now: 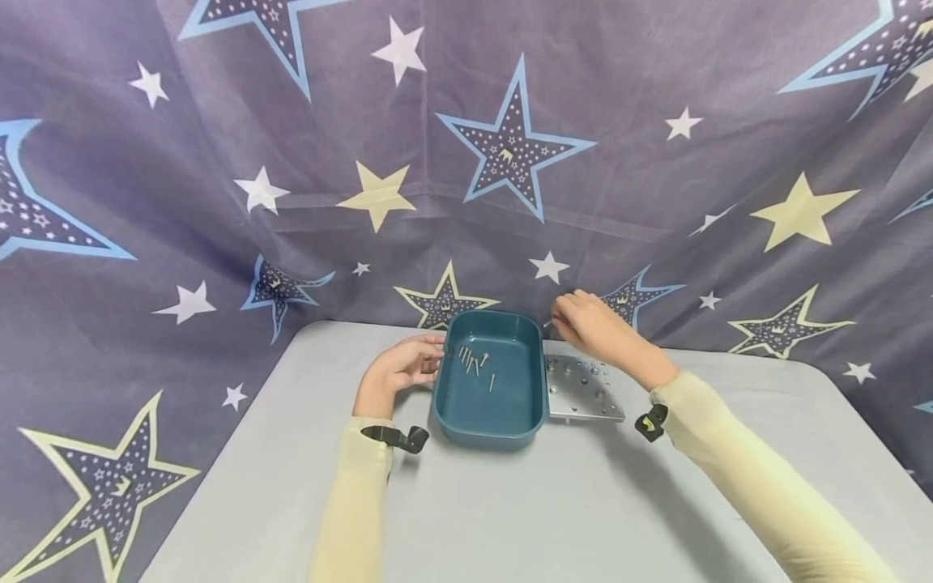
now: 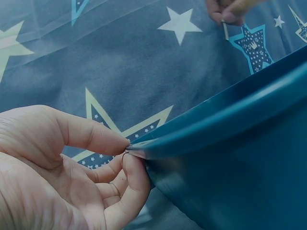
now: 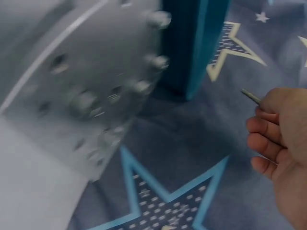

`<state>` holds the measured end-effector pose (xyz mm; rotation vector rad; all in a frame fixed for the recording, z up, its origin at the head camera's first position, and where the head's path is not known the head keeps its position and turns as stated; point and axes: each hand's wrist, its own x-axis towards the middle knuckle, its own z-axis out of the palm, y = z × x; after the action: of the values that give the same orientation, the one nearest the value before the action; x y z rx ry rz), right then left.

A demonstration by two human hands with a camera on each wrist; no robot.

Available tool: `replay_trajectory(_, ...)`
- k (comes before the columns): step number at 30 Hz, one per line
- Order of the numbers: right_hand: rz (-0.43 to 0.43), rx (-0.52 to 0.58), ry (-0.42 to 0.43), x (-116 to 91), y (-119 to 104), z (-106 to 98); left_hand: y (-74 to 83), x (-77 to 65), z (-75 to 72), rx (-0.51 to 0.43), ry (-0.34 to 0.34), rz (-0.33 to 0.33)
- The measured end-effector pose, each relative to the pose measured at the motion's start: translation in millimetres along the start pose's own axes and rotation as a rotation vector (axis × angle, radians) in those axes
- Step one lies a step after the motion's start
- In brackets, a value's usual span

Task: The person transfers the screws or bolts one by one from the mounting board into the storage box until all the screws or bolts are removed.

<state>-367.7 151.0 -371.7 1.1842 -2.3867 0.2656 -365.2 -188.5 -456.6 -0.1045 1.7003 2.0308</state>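
Observation:
A teal plastic tub point(image 1: 490, 421) stands on the table with several thin metal screws point(image 1: 470, 361) lying loose inside. At its left side, my left hand point(image 1: 408, 364) pinches the rim between thumb and fingertips, clearest in the left wrist view on the tub's rim point(image 2: 211, 125). Beyond the tub's far right corner, my right hand point(image 1: 594, 328) is raised and pinches a thin screw point(image 3: 250, 96) whose end sticks out past the fingers. Below that hand lies a silvery metal plate point(image 1: 583, 398) with holes and several bolt heads or nuts, against the tub's right side.
A pale grey tabletop point(image 1: 474, 518) spreads around the tub and plate. Behind its far edge hangs a dark curtain point(image 1: 619, 210) printed with stars. Each wrist wears a black camera strap point(image 1: 389, 437).

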Motion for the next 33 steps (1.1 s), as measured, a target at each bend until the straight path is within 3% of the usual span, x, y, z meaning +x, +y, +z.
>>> replay_trajectory(9,0.022,0.052,-0.057,38.6,-16.9,-12.0,0.7,-0.7,0.7,-0.006,0.008,-0.033)
replay_trajectory(13,0.056,0.100,-0.093,56.2,-21.0,-15.3,4.8,2.8,3.3,0.001,-0.006,-0.007)
replay_trajectory(22,0.175,0.135,-0.332,84.3,-29.4,-3.7,6.1,2.8,3.6,-0.010,-0.010,-0.021)
replay_trajectory(29,0.221,0.163,-0.438,102.0,-33.9,7.9,6.2,0.4,1.8,-0.006,0.002,0.005)
replay_trajectory(33,0.226,0.157,-0.512,108.2,-36.1,14.4,3.5,-0.6,1.1,-0.014,0.001,-0.014)
